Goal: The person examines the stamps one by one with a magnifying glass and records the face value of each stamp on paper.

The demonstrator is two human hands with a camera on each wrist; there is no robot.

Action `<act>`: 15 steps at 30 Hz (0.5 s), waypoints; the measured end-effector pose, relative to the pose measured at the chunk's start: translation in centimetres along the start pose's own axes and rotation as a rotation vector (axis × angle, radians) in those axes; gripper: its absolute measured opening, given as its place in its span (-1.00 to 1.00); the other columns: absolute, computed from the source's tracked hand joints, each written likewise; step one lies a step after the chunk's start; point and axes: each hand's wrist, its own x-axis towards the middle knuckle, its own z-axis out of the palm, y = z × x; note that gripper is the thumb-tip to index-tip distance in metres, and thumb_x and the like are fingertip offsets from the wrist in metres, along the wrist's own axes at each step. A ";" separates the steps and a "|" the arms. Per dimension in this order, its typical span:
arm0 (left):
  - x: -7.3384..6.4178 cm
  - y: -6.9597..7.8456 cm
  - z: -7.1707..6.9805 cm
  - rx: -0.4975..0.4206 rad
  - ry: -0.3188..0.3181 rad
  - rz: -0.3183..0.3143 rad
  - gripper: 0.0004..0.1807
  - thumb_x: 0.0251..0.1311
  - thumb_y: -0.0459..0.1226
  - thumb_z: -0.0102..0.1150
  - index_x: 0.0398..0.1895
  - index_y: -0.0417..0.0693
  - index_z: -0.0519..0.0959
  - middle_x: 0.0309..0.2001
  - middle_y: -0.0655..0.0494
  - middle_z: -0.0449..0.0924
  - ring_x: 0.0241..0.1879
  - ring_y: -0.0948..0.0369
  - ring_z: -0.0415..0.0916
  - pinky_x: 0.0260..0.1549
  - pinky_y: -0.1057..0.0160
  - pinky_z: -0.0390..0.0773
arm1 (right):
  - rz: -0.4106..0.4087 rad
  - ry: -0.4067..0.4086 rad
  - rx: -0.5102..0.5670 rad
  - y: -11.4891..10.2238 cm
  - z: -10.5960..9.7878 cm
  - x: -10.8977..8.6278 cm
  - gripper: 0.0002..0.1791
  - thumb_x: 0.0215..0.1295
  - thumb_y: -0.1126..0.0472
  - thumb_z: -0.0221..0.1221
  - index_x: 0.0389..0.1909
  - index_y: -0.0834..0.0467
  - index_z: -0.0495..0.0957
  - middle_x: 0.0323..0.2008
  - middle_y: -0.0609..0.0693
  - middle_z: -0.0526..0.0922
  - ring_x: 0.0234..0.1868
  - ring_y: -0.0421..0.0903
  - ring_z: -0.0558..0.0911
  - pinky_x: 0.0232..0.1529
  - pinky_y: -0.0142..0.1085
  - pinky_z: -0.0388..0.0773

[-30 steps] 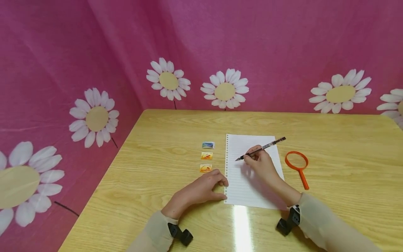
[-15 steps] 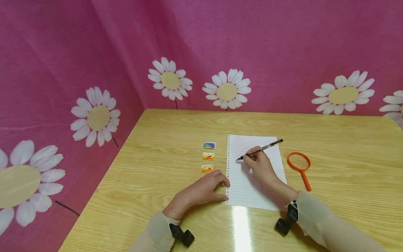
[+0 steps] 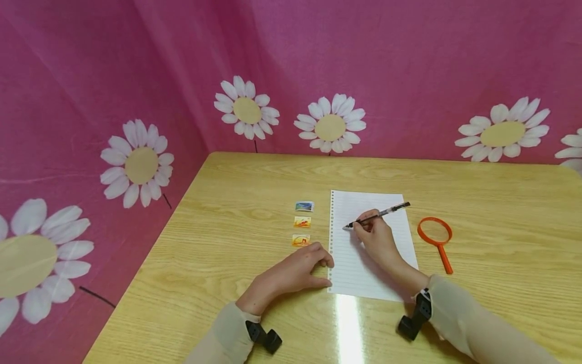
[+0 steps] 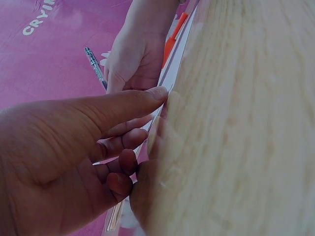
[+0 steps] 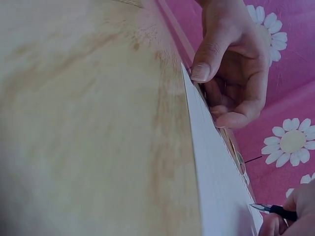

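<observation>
A sheet of lined, hole-punched paper [image 3: 359, 268] lies on the table. My right hand [image 3: 381, 245] pinches a slim black pen with a clear barrel [image 3: 386, 211], its tip at the upper left part of the sheet. In the right wrist view the pen [image 5: 280, 211] points at the paper [image 5: 216, 191]; whether the tip touches cannot be told. My left hand [image 3: 295, 272] rests at the sheet's lower left edge, thumb and loosely bent fingers touching the margin. In the left wrist view the left hand's [image 4: 64, 147] thumb reaches the paper's edge.
Left of the sheet, three small picture cards or stamps lie in a column: a blue one [image 3: 304, 206], a yellow one [image 3: 302, 222] and another yellow one [image 3: 301, 239]. An orange magnifying glass [image 3: 445, 259] lies to the right. A pink flowered curtain [image 3: 391, 60] hangs behind the wooden table [image 3: 509, 222].
The head view has shifted slightly, moving the sheet and magnifying glass a little rightward in it. Both hands keep nearly the same pose, with the pen tip near the same spot on the paper.
</observation>
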 end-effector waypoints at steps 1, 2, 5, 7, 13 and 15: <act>0.0 0.0 0.0 -0.001 0.000 0.002 -0.70 0.17 -0.16 0.36 -0.07 -0.02 0.58 -0.13 0.15 0.46 -0.21 0.33 0.34 -0.10 0.43 0.39 | -0.011 -0.001 -0.006 0.0 0.0 -0.1 -0.89 0.34 0.36 0.08 -0.18 0.30 0.39 -0.47 0.03 0.57 -0.54 -0.39 0.46 -0.45 -0.50 0.42; -0.1 0.0 0.0 -0.001 -0.001 0.002 -0.70 0.17 -0.16 0.36 -0.07 -0.02 0.58 -0.13 0.15 0.46 -0.21 0.33 0.34 -0.11 0.43 0.39 | -0.022 -0.002 -0.010 0.0 0.0 -0.2 -0.89 0.34 0.37 0.08 -0.18 0.30 0.39 -0.45 0.06 0.58 -0.54 -0.39 0.46 -0.45 -0.50 0.42; -0.1 0.1 0.1 0.003 0.001 0.001 -0.69 0.17 -0.16 0.36 -0.06 -0.03 0.58 -0.12 0.14 0.46 -0.21 0.32 0.34 -0.10 0.43 0.40 | -0.053 -0.006 -0.014 -0.1 0.0 -0.3 -0.90 0.34 0.37 0.07 -0.19 0.30 0.38 -0.44 0.12 0.59 -0.55 -0.40 0.46 -0.48 -0.51 0.40; -0.2 0.2 0.0 0.009 0.001 0.000 -0.69 0.17 -0.16 0.36 -0.05 -0.04 0.58 -0.11 0.14 0.46 -0.19 0.32 0.36 -0.08 0.42 0.41 | -0.068 -0.007 -0.017 -0.3 0.0 -0.4 -0.90 0.33 0.37 0.08 -0.20 0.31 0.38 -0.44 0.14 0.59 -0.56 -0.39 0.46 -0.50 -0.51 0.39; -0.2 0.4 0.0 0.035 0.005 0.000 -0.69 0.18 -0.16 0.35 -0.05 -0.04 0.57 -0.09 0.14 0.47 -0.14 0.30 0.40 -0.01 0.38 0.44 | -0.078 -0.022 -0.055 -0.2 -0.2 -0.5 -0.91 0.31 0.36 0.08 -0.22 0.29 0.39 -0.47 0.08 0.55 -0.55 -0.36 0.44 -0.48 -0.47 0.37; -0.2 0.4 0.0 0.034 0.006 -0.003 -0.69 0.18 -0.16 0.35 -0.05 -0.04 0.57 -0.09 0.15 0.47 -0.14 0.31 0.40 0.00 0.38 0.44 | -0.078 -0.025 -0.060 -0.1 -0.2 -0.5 -0.91 0.30 0.35 0.08 -0.23 0.28 0.39 -0.47 0.06 0.54 -0.54 -0.35 0.44 -0.47 -0.46 0.37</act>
